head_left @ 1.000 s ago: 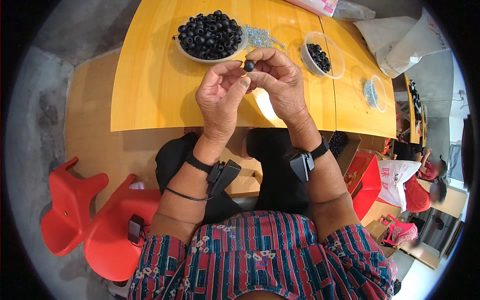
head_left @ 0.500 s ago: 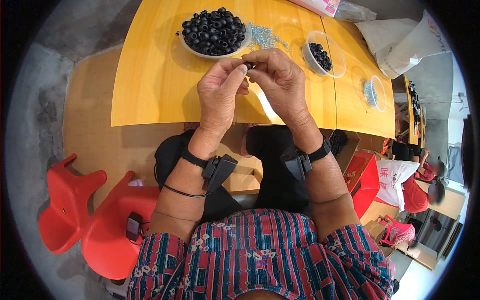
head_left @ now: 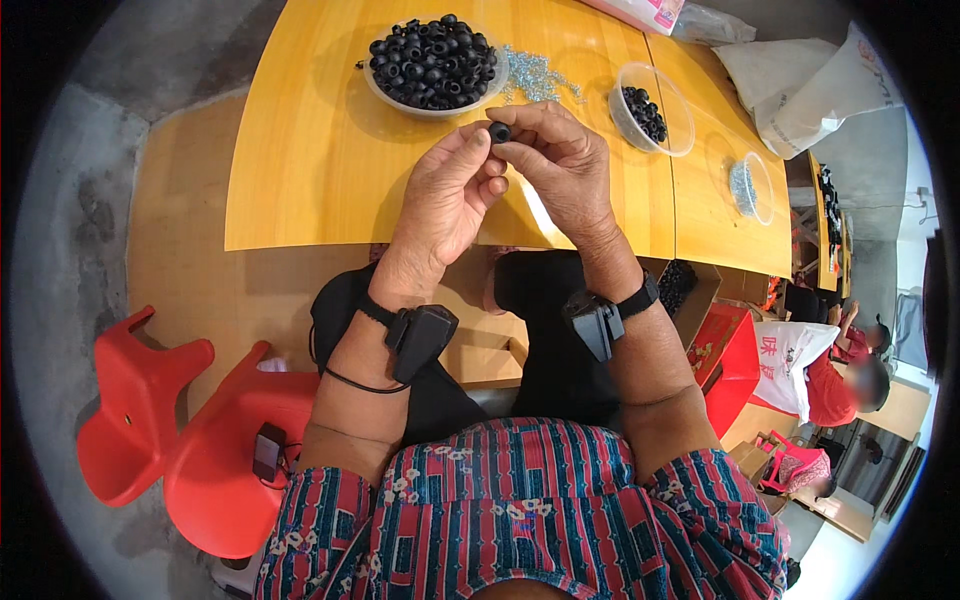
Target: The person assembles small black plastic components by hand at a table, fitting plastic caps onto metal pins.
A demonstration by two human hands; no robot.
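Between the fingertips of both hands is a small round black cap-like part (head_left: 499,132) with a hollow facing up toward me. My left hand (head_left: 446,192) pinches it from the left, thumb and forefinger on its side. From the other side my right hand (head_left: 560,160) grips it with thumb and forefinger. Just beyond them stands a clear bowl (head_left: 440,108) heaped with black parts (head_left: 430,65) of the same look. Beside that bowl, small silvery screw-like pieces (head_left: 540,75) lie loose on the yellow table (head_left: 310,190).
To the right stand a clear tub (head_left: 680,115) with some black parts and a smaller tub (head_left: 763,190) of silvery pieces. White plastic bags (head_left: 800,90) lie at the far right. Red chairs (head_left: 235,460) stand at my left; a person in red (head_left: 832,390) sits off to the right.
The black part has turned so its hollow now shows. My left hand has rolled slightly, opening its palm more to view; my right hand has barely moved.
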